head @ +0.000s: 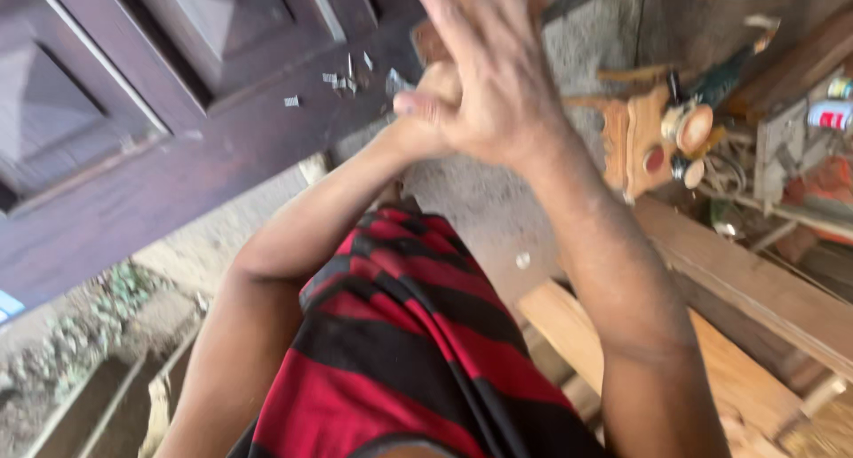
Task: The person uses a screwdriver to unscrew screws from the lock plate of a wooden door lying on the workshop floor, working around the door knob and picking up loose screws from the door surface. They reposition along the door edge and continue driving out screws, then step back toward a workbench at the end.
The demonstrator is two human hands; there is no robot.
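Head view shows two bare hands pressed together up high, in front of a dark door. Right hand point(493, 76) lies on top with long fingers spread flat, and its fingertips are cut off by the top edge. Left hand point(425, 103) is curled under it, mostly hidden, so I cannot tell if it holds something. A brown bit point(426, 42) peeks out behind them, too blurry to name. Small grey chips point(342, 80) lie on the smooth carved door point(133, 156). Below is a red and black striped shirt point(400, 351). Pale rough planks point(737, 289) sit to the right, near a wooden tool point(653, 138).
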